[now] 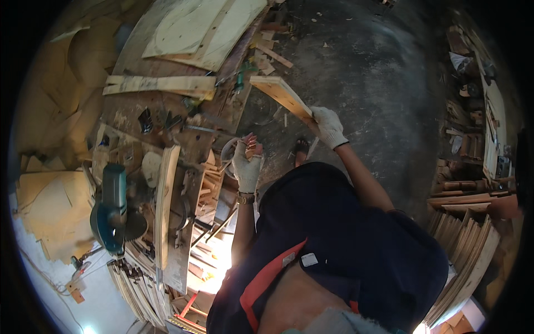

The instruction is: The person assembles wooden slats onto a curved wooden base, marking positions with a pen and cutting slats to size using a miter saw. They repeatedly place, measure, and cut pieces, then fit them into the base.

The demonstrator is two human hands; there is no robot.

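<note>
A pale wooden plank slants through the upper middle of the frame, gripped at its lower end. A small reddish-brown object, indistinct, sits mid-frame in a closed glove.

Bare concrete floor right gives open room; the cluttered workbench and circular saw block the left.

Two gloved hands, one wooden board, one circular saw.
</note>
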